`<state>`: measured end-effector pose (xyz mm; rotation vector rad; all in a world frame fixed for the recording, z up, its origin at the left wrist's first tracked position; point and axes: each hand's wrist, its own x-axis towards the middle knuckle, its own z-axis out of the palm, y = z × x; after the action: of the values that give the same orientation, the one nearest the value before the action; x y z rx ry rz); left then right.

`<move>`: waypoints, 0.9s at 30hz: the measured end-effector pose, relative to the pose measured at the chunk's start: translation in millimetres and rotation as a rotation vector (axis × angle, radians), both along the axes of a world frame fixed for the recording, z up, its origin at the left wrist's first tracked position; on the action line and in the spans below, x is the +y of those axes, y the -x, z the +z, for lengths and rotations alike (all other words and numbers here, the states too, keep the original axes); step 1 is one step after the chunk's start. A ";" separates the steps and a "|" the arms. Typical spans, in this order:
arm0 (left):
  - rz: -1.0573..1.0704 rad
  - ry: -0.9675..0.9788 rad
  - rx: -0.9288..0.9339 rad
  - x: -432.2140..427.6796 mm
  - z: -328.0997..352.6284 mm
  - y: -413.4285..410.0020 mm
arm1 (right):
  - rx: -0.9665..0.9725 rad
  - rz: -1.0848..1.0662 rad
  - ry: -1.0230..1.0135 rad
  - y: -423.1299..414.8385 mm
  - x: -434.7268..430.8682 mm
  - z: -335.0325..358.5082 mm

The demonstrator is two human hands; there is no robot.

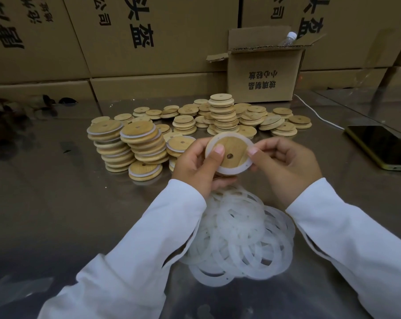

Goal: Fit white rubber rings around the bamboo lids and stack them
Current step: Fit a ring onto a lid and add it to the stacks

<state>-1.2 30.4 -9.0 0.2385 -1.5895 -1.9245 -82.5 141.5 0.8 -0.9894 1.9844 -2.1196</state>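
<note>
Both hands hold one round bamboo lid (235,147) with a centre hole, above the table's middle. A white rubber ring (227,169) runs around its rim. My left hand (194,166) grips the lid's left side with the thumb on its face. My right hand (284,164) pinches the right edge, thumb on the ring. A heap of loose white rings (240,238) lies on the table just below my wrists. Stacks of ringed lids (128,146) stand to the left. Bare lids (224,116) are piled and scattered behind.
The work surface is a shiny metal table (56,203). A small open cardboard box (263,74) with a plastic bottle (288,39) inside stands at the back. A phone (383,146) on a white cable lies at the right. Large cartons (125,42) wall off the far side.
</note>
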 end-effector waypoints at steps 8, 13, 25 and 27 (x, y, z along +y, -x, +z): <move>-0.013 -0.130 -0.017 0.5 -0.1 3.0 | -0.014 -0.057 -0.011 -2.5 -2.5 -3.5; -0.010 -0.149 -0.036 0.9 -0.2 3.0 | -0.019 -0.075 -0.055 -0.8 -4.8 -5.9; 0.002 0.132 -0.217 -3.2 -3.8 0.8 | 0.068 -0.076 -0.118 1.7 0.9 -2.4; 0.019 0.167 -0.216 -3.4 -4.4 1.2 | 0.085 -0.059 -0.117 1.6 0.8 -2.4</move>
<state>-2.4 27.0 -13.3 0.4005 -1.8704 -1.7883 -84.2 142.3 -1.6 -1.0296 2.1747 -1.9950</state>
